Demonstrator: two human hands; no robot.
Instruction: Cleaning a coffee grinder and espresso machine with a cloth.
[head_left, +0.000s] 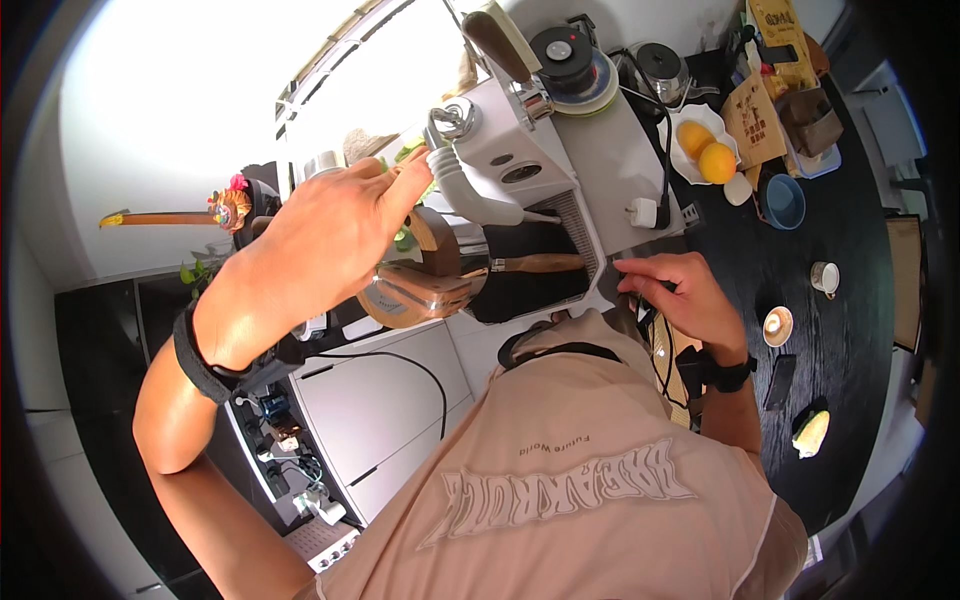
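My left hand (330, 217) reaches up to the white espresso machine (525, 142). Its fingertips are at the grey sleeve of the steam wand (457, 180), and whether they grip it is hidden. Below that hand is a shiny metal vessel (427, 292) with a wooden handle (433, 236). A wooden-handled tool (540, 262) lies across the dark drip area of the machine. My right hand (686, 292) hovers by the black table edge, fingers loosely bent and apart, nothing visible in them. A portafilter handle (499, 45) sticks out at the machine's top.
On the black table (832, 225) are a white dish (679, 124) with oranges (718, 163), a blue bowl (782, 201), a latte cup (778, 326), a small cup (825, 278) and a phone (780, 382). A plugged power strip (690, 215) lies near the machine. White drawers (382, 397) stand below left.
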